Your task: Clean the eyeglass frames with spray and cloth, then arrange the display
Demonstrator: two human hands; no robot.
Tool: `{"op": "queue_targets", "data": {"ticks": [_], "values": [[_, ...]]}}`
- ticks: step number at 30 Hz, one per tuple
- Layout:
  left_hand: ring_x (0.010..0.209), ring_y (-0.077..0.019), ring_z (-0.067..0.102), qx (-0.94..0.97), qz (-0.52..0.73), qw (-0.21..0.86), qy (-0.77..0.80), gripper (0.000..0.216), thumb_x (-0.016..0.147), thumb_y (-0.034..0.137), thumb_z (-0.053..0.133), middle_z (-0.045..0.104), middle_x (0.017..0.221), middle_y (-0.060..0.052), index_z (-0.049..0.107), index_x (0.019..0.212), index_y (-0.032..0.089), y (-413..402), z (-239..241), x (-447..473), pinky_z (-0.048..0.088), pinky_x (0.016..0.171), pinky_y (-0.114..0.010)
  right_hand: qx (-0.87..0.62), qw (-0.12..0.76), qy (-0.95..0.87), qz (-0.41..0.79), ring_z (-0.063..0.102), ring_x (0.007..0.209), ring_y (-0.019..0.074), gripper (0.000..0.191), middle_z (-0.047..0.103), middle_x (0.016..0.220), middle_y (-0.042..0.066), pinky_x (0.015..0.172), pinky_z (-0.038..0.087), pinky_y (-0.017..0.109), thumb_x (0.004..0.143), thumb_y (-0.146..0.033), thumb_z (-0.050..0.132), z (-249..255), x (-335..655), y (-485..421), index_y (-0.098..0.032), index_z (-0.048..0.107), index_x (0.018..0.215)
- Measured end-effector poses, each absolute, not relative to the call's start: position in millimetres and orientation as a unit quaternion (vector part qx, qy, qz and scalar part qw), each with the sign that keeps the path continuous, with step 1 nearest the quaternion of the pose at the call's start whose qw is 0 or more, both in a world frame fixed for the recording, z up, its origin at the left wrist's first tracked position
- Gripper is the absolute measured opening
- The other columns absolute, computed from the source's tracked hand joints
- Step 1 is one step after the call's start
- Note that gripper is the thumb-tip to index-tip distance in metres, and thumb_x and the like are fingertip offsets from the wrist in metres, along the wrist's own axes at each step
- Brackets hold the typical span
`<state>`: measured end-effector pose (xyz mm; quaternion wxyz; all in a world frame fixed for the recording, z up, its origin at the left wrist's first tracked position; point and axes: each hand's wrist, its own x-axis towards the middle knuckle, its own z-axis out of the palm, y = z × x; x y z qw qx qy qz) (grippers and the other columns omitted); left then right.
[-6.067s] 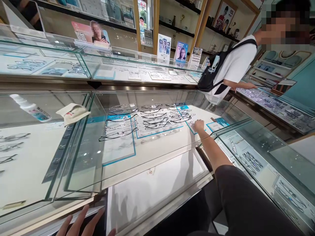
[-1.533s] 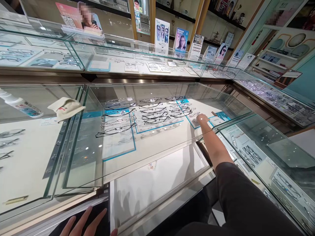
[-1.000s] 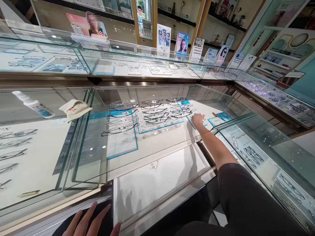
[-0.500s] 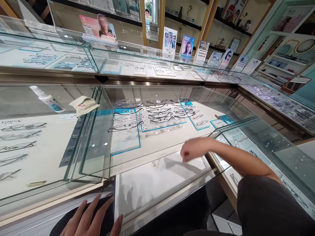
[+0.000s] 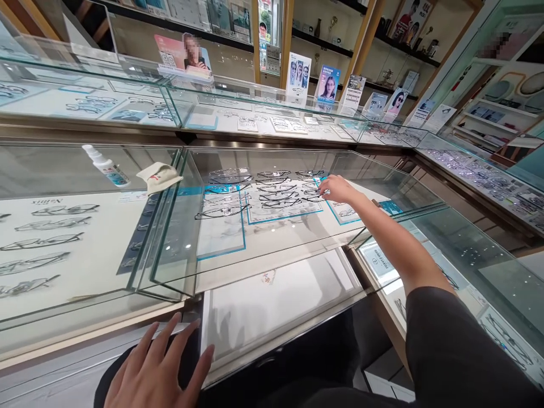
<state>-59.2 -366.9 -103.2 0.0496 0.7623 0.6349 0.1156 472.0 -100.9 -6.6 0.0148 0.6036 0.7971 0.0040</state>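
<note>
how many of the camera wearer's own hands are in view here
2: the right hand is at the eyeglasses in the glass case; the left hand is lower left, fingers spread, near the white tray.

Glasses point(image 5: 279, 198) lie in three columns inside the middle display case point(image 5: 272, 243), mostly toward its back edge. The right hand point(image 5: 335, 188) is at the right column. A tray point(image 5: 276, 311) sits before the case's front edge, the left hand point(image 5: 157, 368) beside its left edge. Near the back right corner of the left case point(image 5: 102, 249), a bottle point(image 5: 111, 170) is left of a cloth point(image 5: 159, 178). Behind, signs point(image 5: 328, 84) stand along the back case point(image 5: 276, 140).
</note>
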Motion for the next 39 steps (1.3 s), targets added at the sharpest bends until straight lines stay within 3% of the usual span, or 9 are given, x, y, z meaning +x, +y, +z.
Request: {"op": "queue_targets", "data": {"ticks": [12,17,23,28,34,39], "values": [[0.161,-0.0445,0.042,0.768,0.097,0.059,0.63,0.071,0.096,0.064,0.036,0.064,0.156,-0.018,0.075,0.134,0.019,-365.8,-92.1,-54.1,0.044,0.124,-0.064,0.611,-0.035,0.791,0.002,0.065,0.113,0.0291,0.013,0.081,0.104,0.008,0.105,0.043,0.04,0.086,-0.012,0.068,0.6,454.5,-138.8,-0.019,0.078,0.087],[0.165,-0.0444,0.035,0.786,0.076,0.069,0.61,0.067,0.101,0.061,0.036,0.058,0.162,-0.018,0.071,0.14,0.019,-367.5,-88.6,-55.9,0.042,0.126,-0.063,0.507,-0.091,0.844,-0.151,0.07,0.107,0.0266,0.01,0.08,0.099,0.004,0.101,0.048,0.036,0.084,-0.016,0.07,27.0,434.0,-210.0,-0.023,0.077,0.086],[0.163,-0.0465,0.036,0.798,0.086,0.05,0.594,0.069,0.101,0.064,0.039,0.056,0.163,-0.019,0.067,0.143,0.017,-368.2,-96.0,-62.9,0.044,0.122,-0.069,0.43,0.078,0.838,-0.328,0.07,0.108,0.0248,0.01,0.081,0.099,0.003,0.089,0.048,0.031,0.081,-0.015,0.075,-12.2,396.2,-274.0,-0.023,0.076,0.086],[0.162,-0.0457,0.038,0.801,0.096,0.044,0.589,0.071,0.099,0.069,0.039,0.057,0.162,-0.018,0.068,0.141,0.02,-368.3,-99.8,-65.4,0.047,0.12,-0.069,0.474,0.19,0.837,-0.198,0.068,0.108,0.0254,0.007,0.08,0.1,0.007,0.089,0.045,0.032,0.082,-0.016,0.077,-89.8,412.2,-252.9,-0.02,0.079,0.088],[0.161,-0.0473,0.04,0.782,0.117,0.055,0.61,0.072,0.097,0.067,0.039,0.061,0.159,-0.018,0.071,0.137,0.018,-371.5,-95.6,-59.7,0.047,0.119,-0.071,0.535,0.178,0.822,-0.08,0.061,0.119,0.0326,0.014,0.077,0.117,0.017,0.098,0.041,0.039,0.092,-0.015,0.063,-144.0,452.3,-196.8,-0.015,0.077,0.092],[0.161,-0.0468,0.041,0.779,0.133,0.061,0.61,0.073,0.096,0.069,0.039,0.063,0.157,-0.018,0.072,0.135,0.018,-371.4,-96.3,-58.7,0.044,0.123,-0.071,0.547,0.17,0.819,-0.039,0.06,0.12,0.0315,0.012,0.076,0.12,0.015,0.101,0.044,0.04,0.093,-0.017,0.065,-175.8,469.8,-169.7,-0.015,0.076,0.098]]}}
